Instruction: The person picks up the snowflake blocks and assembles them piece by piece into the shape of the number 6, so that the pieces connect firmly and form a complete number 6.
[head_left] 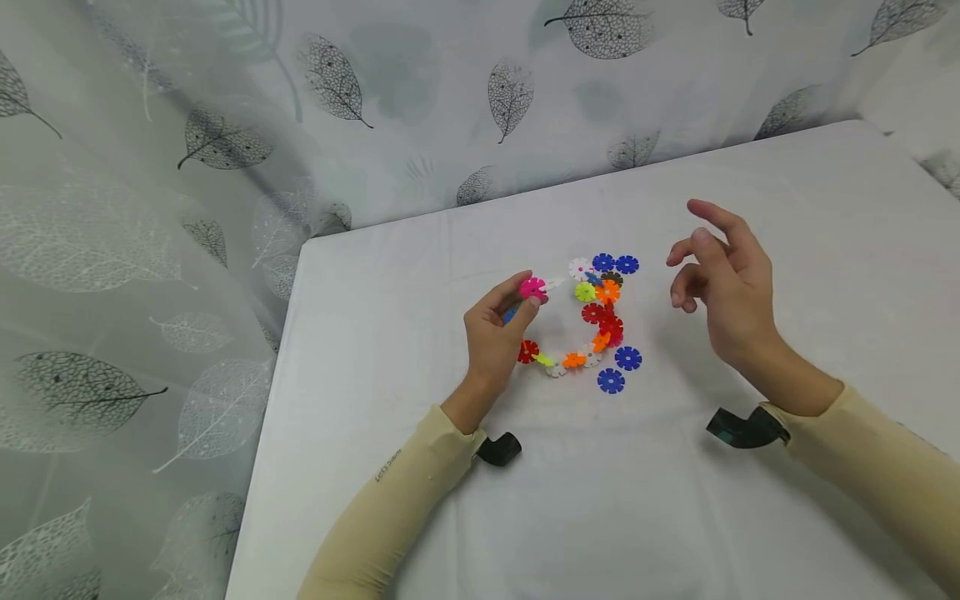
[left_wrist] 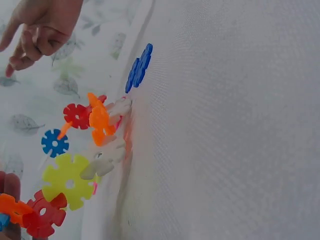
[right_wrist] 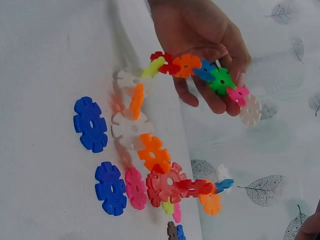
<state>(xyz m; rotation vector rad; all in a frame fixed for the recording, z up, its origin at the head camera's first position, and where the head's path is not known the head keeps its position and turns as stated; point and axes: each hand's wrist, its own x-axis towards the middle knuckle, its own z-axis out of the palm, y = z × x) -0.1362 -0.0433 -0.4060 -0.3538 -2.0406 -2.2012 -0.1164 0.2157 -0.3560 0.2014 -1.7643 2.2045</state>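
My left hand (head_left: 491,337) pinches a pink flower-shaped disc (head_left: 533,288) close to one end of a chain of interlocked plastic discs. Beyond it a white disc (right_wrist: 251,110) forms the tip. In the right wrist view, green (right_wrist: 222,81), blue and orange discs run down past the fingers to a red disc (head_left: 528,352). From there the chain curves along the table through yellow, white and orange discs to red discs (head_left: 611,327) on the right. My right hand (head_left: 731,292) is raised right of the chain, fingers loosely bent, holding nothing.
Two loose blue discs (head_left: 628,358) lie right of the chain's curve. Beyond the curve are more discs: blue (head_left: 627,264), white (head_left: 580,268), yellow-green (head_left: 586,292) and dark brown. A white cloth (head_left: 375,333) covers the table, with a leaf-print curtain (head_left: 420,100) behind.
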